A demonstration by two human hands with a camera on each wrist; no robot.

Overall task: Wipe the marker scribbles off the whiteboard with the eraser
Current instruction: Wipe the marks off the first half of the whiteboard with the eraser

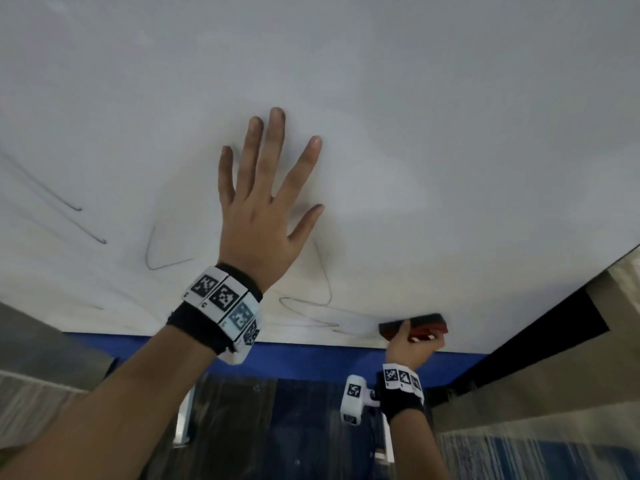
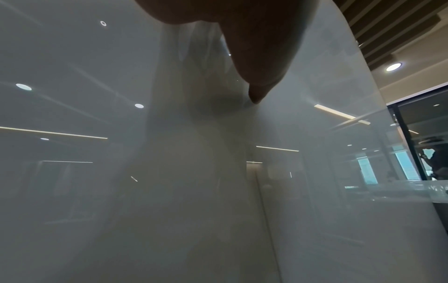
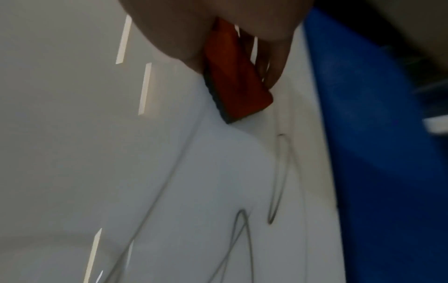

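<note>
right hand gripping eraser, lengthwise along whiteboard bottom edge

We see a red eraser with dark felt pressed against the white whiteboard near its lower edge, thin dark marker scribbles looping beside it.

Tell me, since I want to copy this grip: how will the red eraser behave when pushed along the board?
The eraser looks stiff: its red back keeps sharp edges in the right hand. Its dark pad lies flat on the glossy whiteboard, so it probably slides without tipping.
</note>
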